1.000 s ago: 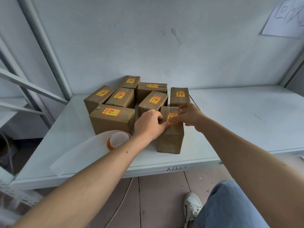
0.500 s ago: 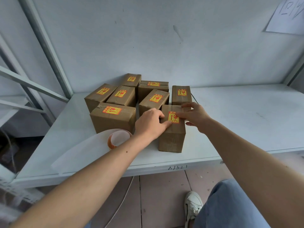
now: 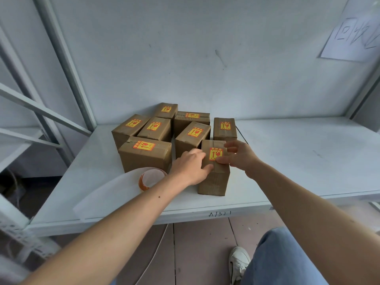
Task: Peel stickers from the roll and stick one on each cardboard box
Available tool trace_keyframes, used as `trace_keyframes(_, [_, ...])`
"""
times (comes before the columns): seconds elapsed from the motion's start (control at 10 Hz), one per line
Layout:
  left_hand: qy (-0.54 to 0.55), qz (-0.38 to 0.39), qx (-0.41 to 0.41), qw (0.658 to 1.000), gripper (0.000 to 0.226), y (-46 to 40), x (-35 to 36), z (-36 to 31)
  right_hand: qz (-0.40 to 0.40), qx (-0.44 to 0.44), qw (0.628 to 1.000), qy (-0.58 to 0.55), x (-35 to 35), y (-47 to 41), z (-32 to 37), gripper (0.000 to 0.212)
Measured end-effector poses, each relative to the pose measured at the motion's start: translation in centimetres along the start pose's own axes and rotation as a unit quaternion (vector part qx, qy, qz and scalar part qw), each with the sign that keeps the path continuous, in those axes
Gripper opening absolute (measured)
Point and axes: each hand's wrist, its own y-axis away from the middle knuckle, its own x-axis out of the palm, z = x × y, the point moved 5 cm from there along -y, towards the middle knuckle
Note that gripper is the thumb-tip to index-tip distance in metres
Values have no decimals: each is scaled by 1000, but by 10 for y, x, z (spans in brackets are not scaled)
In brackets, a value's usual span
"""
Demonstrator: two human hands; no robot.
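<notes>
Several brown cardboard boxes (image 3: 145, 155) stand grouped on the white shelf (image 3: 298, 161), each with a yellow and red sticker on top. The nearest box (image 3: 213, 179) stands upright in front, its sticker (image 3: 216, 154) fully visible. My left hand (image 3: 191, 165) grips this box from its left side, thumb lying along the top edge. My right hand (image 3: 239, 157) is at the box's right, its thumb touching the sticker's lower right corner, the other fingers spread loosely above the top. The sticker roll (image 3: 151, 178) lies on the shelf left of my left wrist.
A long white strip of backing paper (image 3: 107, 194) trails from the roll toward the shelf's front left edge. A grey wall closes the back; metal frame bars (image 3: 61, 50) rise at the left. My knee and shoe (image 3: 238, 262) show below the shelf.
My right hand has slid off the sticker toward the right, uncovering it; only the thumb still touches its corner. My left hand has kept its hold on the box.
</notes>
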Motion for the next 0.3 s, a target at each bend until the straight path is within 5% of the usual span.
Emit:
trace_keyframes(0.2, [-125, 13, 28, 992, 56, 8, 0, -4, -23, -94, 960, 264, 3, 14, 16, 49])
trace_keyframes(0.3, [-93, -11, 24, 995, 61, 20, 1, -3, -60, -118, 954, 270, -3, 21, 25, 45])
